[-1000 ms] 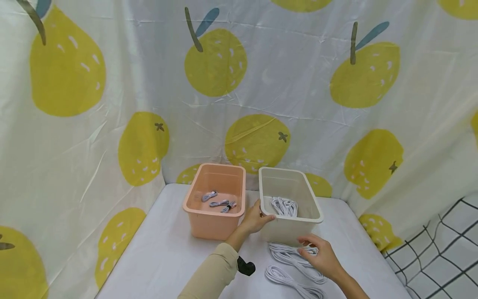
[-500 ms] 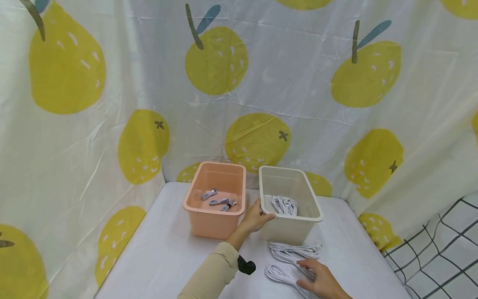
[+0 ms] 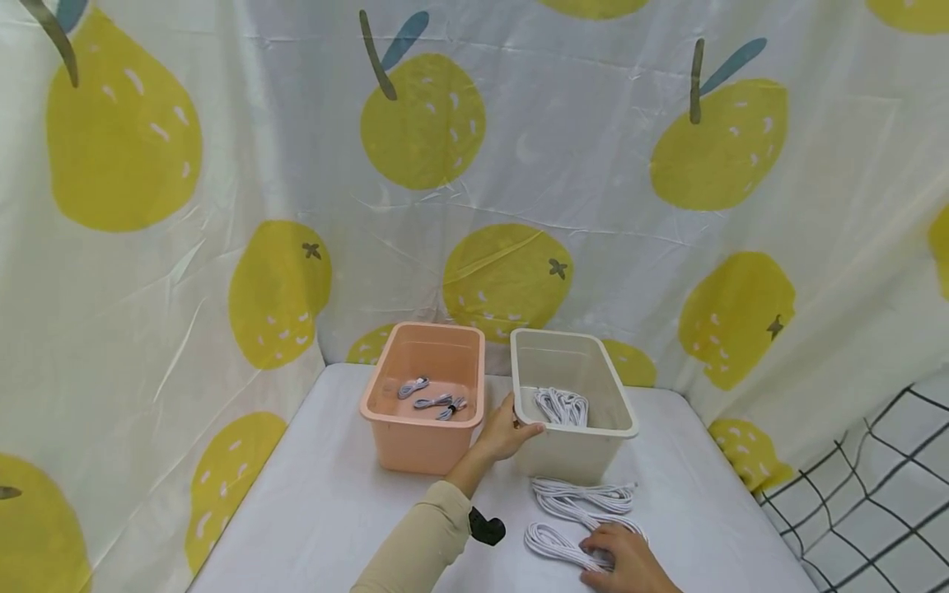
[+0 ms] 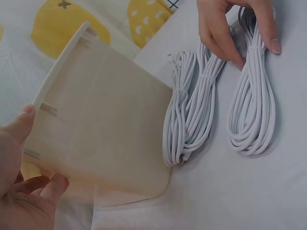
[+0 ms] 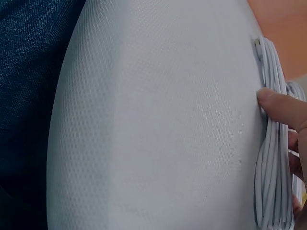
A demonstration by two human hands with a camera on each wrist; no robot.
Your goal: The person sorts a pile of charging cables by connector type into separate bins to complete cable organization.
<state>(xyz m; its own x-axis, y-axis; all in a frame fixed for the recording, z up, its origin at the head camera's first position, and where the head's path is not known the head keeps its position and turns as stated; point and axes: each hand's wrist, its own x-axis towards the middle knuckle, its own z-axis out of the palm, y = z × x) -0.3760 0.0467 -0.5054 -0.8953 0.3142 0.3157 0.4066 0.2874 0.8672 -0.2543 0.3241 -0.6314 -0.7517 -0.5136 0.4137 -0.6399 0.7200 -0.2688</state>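
Observation:
My left hand (image 3: pixel 504 435) holds the near left corner of a cream plastic bin (image 3: pixel 571 457), thumb at the rim in the left wrist view. A bundle of white cable (image 3: pixel 562 403) lies inside that bin. In front of it, a nearer coiled white cable (image 3: pixel 552 543) lies on the table; my right hand (image 3: pixel 623 560) straddles its right end. The right wrist view has the thumb (image 5: pixel 280 108) on one side of this cable and the fingers on the other. Other coiled white cables (image 4: pixel 189 105) lie between this cable and the bin.
A peach bin (image 3: pixel 423 449) left of the cream one contains several small tied cables (image 3: pixel 433 402). A black object (image 3: pixel 486 527) shows beside the left sleeve. Fruit-print curtain (image 3: pixel 511 165) backs the white table (image 3: pixel 319 494). Black wire grid (image 3: pixel 867 486) stands at the right.
My right hand has moved from the cables near the cream bin toward the table's front and has taken hold of the nearer cable. My left hand stays on the bin.

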